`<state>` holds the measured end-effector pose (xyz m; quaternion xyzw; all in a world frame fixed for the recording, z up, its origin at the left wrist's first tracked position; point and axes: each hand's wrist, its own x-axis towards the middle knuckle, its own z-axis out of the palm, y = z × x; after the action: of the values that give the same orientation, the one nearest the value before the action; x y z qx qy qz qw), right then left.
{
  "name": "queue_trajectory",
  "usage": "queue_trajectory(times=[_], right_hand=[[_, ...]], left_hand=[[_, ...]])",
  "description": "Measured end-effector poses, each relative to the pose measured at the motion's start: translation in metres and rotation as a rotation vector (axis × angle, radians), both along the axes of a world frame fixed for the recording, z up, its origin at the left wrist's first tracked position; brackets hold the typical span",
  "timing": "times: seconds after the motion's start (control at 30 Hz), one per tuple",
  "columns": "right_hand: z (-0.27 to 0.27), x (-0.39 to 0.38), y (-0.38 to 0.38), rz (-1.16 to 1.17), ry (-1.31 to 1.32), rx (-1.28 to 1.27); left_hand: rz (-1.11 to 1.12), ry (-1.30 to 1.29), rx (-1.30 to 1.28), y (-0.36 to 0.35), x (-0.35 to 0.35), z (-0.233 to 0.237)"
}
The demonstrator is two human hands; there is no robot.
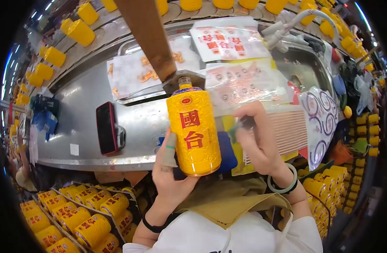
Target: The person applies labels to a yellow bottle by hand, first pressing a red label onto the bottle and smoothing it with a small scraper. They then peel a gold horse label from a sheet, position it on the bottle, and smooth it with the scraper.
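My left hand (172, 183) is wrapped round the lower left side of a yellow embossed bottle (204, 130), with a pale cover on one finger. The bottle has a clear bare neck, a blue band at its shoulder, a red oval emblem and two large red characters on its front. Its neck end points away from me, close to a wooden post. Just right of the bottle, my right hand (263, 147) is curled with thumb and fingers drawn together. Something small, dark and greenish (235, 130) shows at its fingertips, too obscured to name.
A wooden post (147, 36) rises over the metal table (77, 122). A phone (106, 128) lies left. Sheets of red-character decals (221, 42), striped strips (288, 133) and ring decals (320, 122) lie right. A white tap (282, 31) overhangs a sink. Crated yellow bottles (92, 230) stand below.
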<state>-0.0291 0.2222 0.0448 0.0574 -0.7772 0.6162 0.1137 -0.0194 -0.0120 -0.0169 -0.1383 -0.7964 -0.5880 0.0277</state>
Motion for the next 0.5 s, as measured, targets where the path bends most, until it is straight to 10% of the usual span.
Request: queue_trajectory(times=[0.5], right_hand=[[-0.052,-0.074,0.148,-0.201,-0.128,1.266]], left_hand=[[0.032,0.268,-0.28,0.007,-0.007,0.022]])
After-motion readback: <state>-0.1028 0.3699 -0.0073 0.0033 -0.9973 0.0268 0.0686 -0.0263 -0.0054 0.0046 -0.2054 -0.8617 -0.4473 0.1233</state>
